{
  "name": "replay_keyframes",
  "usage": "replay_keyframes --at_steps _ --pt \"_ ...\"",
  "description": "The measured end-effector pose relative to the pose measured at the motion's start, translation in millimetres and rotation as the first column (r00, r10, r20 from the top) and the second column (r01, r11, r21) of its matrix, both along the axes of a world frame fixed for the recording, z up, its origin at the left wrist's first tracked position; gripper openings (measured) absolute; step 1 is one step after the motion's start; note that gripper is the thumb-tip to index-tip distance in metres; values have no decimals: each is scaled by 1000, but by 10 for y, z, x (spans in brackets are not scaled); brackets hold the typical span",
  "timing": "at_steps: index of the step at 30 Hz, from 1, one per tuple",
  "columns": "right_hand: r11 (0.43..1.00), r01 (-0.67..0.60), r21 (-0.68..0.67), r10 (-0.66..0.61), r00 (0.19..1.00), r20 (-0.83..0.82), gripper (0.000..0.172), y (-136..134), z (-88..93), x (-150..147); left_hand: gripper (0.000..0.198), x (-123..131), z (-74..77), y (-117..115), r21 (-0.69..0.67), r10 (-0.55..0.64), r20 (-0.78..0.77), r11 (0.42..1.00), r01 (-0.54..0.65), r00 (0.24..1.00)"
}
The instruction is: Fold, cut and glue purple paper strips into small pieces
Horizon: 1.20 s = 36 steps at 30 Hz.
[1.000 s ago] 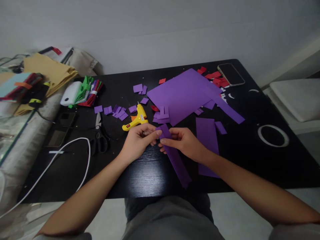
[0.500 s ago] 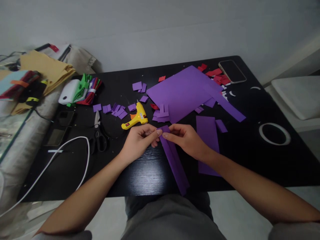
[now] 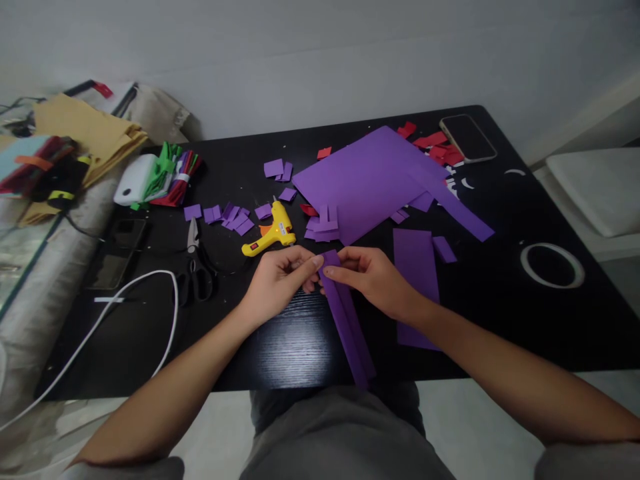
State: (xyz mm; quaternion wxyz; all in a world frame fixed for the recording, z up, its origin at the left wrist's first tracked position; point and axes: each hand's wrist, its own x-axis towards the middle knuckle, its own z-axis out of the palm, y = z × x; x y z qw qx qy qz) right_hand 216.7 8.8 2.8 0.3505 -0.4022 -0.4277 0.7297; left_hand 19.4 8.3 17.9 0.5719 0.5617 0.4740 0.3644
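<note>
A long purple paper strip [image 3: 345, 320], folded lengthwise, runs from my fingers down to the table's front edge. My left hand [image 3: 283, 277] pinches its far end from the left, thumb on top. From the right, my right hand [image 3: 373, 277] pinches the same end, with its thumb close to the other thumb. Just beyond my left hand lies a yellow glue gun [image 3: 274, 231]. Small folded purple pieces [image 3: 323, 227] rest on the corner of a large purple sheet [image 3: 367, 177]. Beside my right forearm is a purple rectangle [image 3: 415, 267], partly covered by the arm.
Black-handled scissors [image 3: 199, 273] and a white cable [image 3: 173, 327] lie at left. More purple pieces [image 3: 235, 219] are scattered behind them. Red scraps [image 3: 440, 148] and a phone [image 3: 468, 138] are at back right, a white ring [image 3: 552, 267] at right. Bundled colored sheets [image 3: 170, 177] stand back left.
Both hands keep their pinch on the strip's far end. The strip's near end has swung slightly left. The view has shifted a little.
</note>
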Motion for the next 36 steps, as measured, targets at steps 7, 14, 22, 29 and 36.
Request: replay_keyframes --at_steps 7,14,22,29,36 --pt "1000 -5 -14 5 1000 -10 22 -1 -9 13 45 -12 -9 11 76 -16 -40 997 19 999" --pt "990 -13 -138 -1 996 -94 23 7 -5 33 30 -57 21 47 207 67 11 976 -68 998" --pt "996 -7 -88 -2 995 -95 23 0 46 14 18 -18 12 -5 174 56 54 983 -65 997" --pt "1000 7 26 -7 1000 -15 21 1 85 23 19 -46 1 13 246 -11 32 969 3 999" --pt "999 -1 44 2 1000 -16 21 -4 122 31 17 -127 -15 68 361 -13 -90 932 45 996"
